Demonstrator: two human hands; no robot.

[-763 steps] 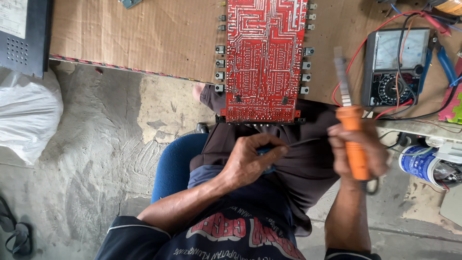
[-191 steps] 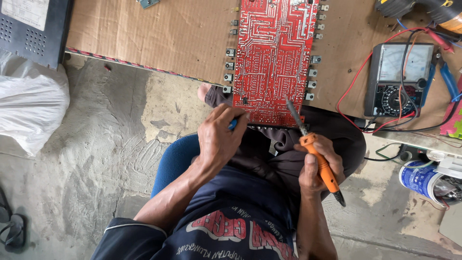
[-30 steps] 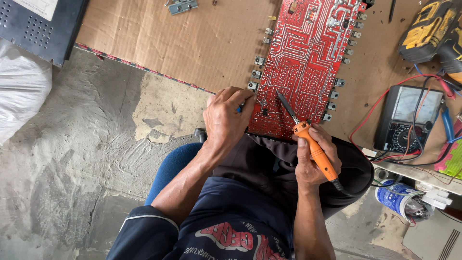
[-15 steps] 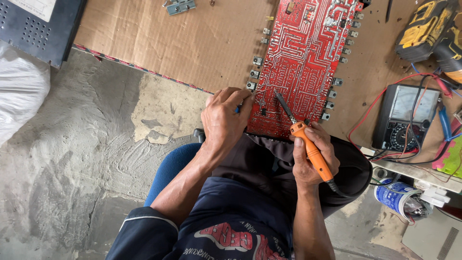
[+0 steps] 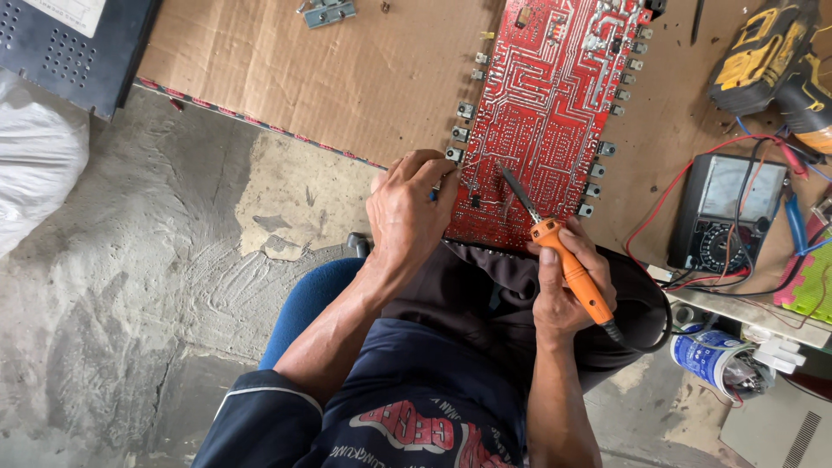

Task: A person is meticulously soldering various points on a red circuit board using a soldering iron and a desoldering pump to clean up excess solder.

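A large red circuit board [image 5: 555, 104] lies solder-side up on a cardboard sheet [image 5: 347, 69], its near edge over my lap. My right hand [image 5: 563, 286] grips an orange-handled soldering iron [image 5: 572, 273], whose dark tip touches the board near its lower middle. My left hand [image 5: 407, 212] rests at the board's lower left corner, fingers pinched on something small and blue that is mostly hidden.
A black analog multimeter [image 5: 724, 217] with red and black leads sits to the right. A yellow-black power drill [image 5: 771, 52] lies at the top right. A dark casing [image 5: 78, 48] is at the top left, a white bag [image 5: 35, 165] on the concrete floor, a blue-white can [image 5: 715, 360] lower right.
Over the last second both hands stayed at the board's near edge; the iron's tip shifted slightly on the board. Much earlier, the hands were off the board, above my lap.
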